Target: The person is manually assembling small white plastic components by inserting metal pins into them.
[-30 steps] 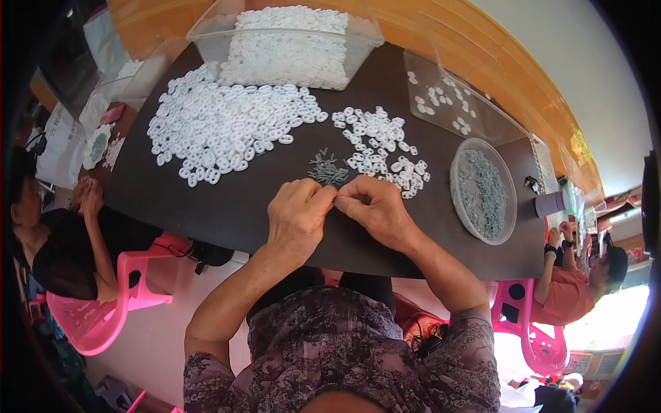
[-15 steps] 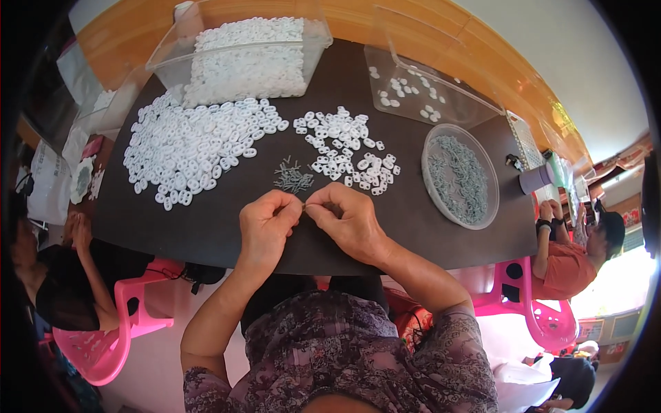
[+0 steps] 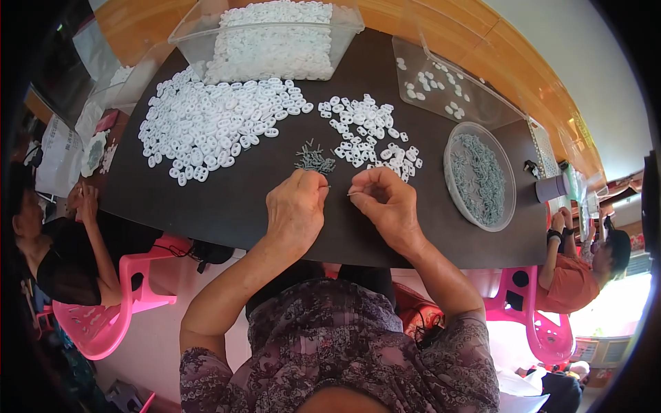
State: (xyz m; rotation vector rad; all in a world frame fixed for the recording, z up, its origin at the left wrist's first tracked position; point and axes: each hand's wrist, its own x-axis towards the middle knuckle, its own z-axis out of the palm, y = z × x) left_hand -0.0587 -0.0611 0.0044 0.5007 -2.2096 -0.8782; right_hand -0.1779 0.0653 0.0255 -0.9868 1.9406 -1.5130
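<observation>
My left hand [image 3: 296, 210] and my right hand [image 3: 385, 203] rest close together on the near edge of a dark table [image 3: 241, 199]. Each pinches a thin grey metal pin between thumb and fingertips; the pins' tips point toward each other across a small gap. Just beyond my hands lies a small heap of grey pins [image 3: 315, 160]. A small pile of white plastic rings [image 3: 372, 134] lies past my right hand. A large spread of white rings [image 3: 213, 124] lies past my left hand.
A clear bin full of white rings [image 3: 272, 34] stands at the far edge. A clear lid with a few rings [image 3: 447, 89] lies far right. A round clear dish of grey pins [image 3: 480, 175] sits right. Seated people on pink chairs [image 3: 103, 310] flank the table.
My hands have drawn slightly apart, each now holding a pin. The view has shifted a little, so the table sits lower in the frame.
</observation>
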